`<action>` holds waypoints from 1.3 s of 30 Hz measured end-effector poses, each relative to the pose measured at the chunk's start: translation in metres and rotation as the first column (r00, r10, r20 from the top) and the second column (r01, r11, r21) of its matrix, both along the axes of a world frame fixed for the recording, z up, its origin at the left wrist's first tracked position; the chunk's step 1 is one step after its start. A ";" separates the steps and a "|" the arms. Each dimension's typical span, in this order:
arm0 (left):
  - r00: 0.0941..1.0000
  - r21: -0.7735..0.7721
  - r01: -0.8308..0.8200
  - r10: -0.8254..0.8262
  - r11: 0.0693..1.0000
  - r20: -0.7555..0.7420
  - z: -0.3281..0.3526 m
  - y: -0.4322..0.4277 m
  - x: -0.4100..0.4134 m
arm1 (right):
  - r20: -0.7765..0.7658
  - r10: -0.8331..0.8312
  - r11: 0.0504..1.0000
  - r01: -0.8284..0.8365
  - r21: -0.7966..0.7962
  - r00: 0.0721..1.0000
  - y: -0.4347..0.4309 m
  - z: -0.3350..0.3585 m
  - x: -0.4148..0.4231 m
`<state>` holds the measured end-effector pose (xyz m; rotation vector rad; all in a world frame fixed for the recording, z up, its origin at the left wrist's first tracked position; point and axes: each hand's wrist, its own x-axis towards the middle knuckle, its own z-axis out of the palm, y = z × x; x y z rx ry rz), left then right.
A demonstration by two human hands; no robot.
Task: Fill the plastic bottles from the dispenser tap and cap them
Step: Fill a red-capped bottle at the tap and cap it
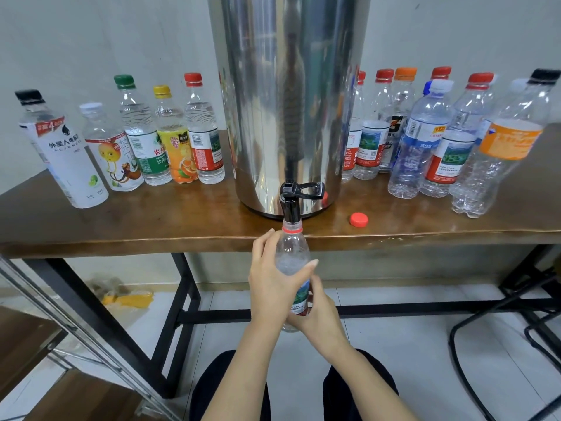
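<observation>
Bottle (293, 256): uncapped, upright, mouth under tap (292, 205), below the table (151, 226) edge. Your left hand (271, 281) wraps its upper body; right hand (318, 314) grips its base. Cap (358, 220): on table, right of dispenser (288, 101).

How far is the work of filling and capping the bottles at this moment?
Five capped bottles left of the dispenser look filled, so probably done. In hand: both hands, left and right, hold an uncapped bottle under the black tap; its red cap lies on the table. The bottles on the right look empty.
</observation>
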<state>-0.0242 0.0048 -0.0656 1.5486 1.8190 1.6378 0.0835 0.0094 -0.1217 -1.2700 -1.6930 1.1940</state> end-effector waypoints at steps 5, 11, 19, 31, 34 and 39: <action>0.994 -0.035 -0.073 0.076 0.997 0.083 -0.018 -0.017 0.019 | -0.008 -0.002 0.999 0.002 -0.035 1.000 -0.001 0.002 0.003; 0.970 -0.191 -0.004 0.050 0.982 0.237 -0.032 -0.016 0.022 | -0.009 -0.032 0.999 0.032 -0.015 0.999 0.000 0.009 0.004; 0.967 -0.166 -0.049 0.088 0.985 0.237 -0.034 -0.014 0.018 | 0.333 0.180 0.982 -0.190 -0.003 0.926 0.019 0.055 0.044; 0.962 -0.127 -0.015 0.049 0.992 0.267 -0.031 -0.014 0.024 | 0.322 -0.086 0.631 -0.198 0.750 0.943 0.048 0.177 0.037; 0.966 -0.130 -0.016 0.049 0.991 0.254 -0.032 -0.014 0.023 | 0.300 -0.022 0.585 -0.231 0.778 0.954 0.058 0.171 0.031; 0.968 -0.131 -0.015 0.047 0.991 0.248 -0.032 -0.014 0.022 | 0.302 0.029 0.544 -0.268 0.795 0.953 0.064 0.172 0.033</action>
